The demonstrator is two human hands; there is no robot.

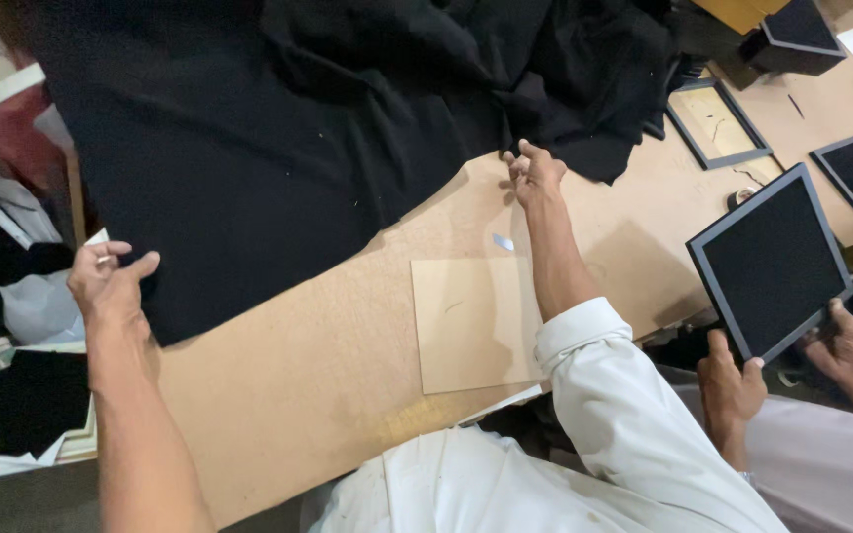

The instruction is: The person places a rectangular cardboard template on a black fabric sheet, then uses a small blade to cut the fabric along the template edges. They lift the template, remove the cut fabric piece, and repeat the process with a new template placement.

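1. The black cloth (278, 148) fills the upper left and upper middle of the frame, spread over the brown counter (318, 375), with its upper right part bunched in folds.
2. The left hand (106, 281), at the left middle of the frame, has its grip closed on the cloth's lower left corner, thumb on top and fingers curled under the edge.
3. The right hand (535, 173), upper middle, pinches the cloth's lower edge with its fingertips where that edge crosses the counter; the grip is narrow and holds only a little fabric.
4. A square brown backing board (471, 321) lies flat on the counter just below the cloth, beside the right forearm. A small pale scrap (504, 242) lies just above it.
5. At the right, another person's two hands hold a black-faced picture frame (770, 265) tilted on edge; more frames (716, 123) lie in the upper right.
6. Judged from here, the thin right-hand pinch could slip, letting that edge drop and the cloth wrinkle. An uneven pull between the two hands could skew the fabric, and a dragged edge might shift the board or sweep the scrap along.
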